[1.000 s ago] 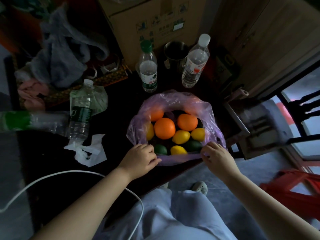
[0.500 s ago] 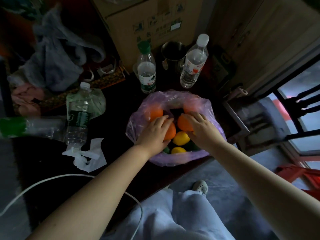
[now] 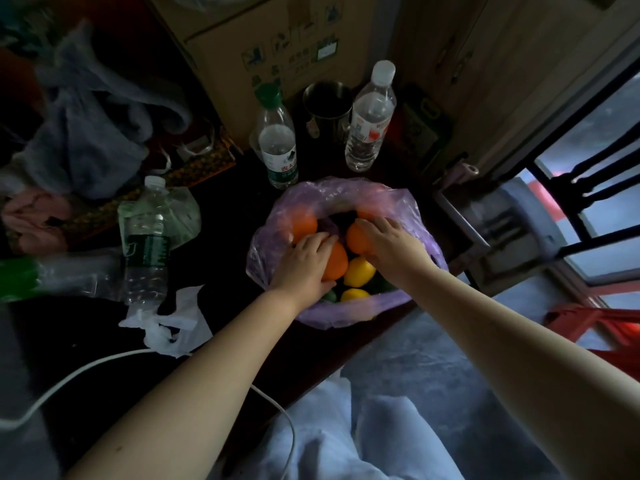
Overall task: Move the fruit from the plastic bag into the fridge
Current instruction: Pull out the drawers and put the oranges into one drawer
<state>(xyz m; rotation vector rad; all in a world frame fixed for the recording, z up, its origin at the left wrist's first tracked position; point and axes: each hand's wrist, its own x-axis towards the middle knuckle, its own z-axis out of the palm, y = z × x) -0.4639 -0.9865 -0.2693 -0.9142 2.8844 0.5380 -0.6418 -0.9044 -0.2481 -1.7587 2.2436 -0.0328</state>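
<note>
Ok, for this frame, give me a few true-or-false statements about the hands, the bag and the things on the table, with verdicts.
1. The left hand grips the front orange inside the purple bag. True.
2. The right hand holds a bottle. False: it grips the right orange in the bag.
3. The bag holds only oranges. False: two lemons and a green fruit lie there too.
4. The green-capped bottle stands upright behind the bag. True.
5. The metal cup lies tipped over. False: it stands upright between the green-capped bottle and the white-capped bottle.
</note>
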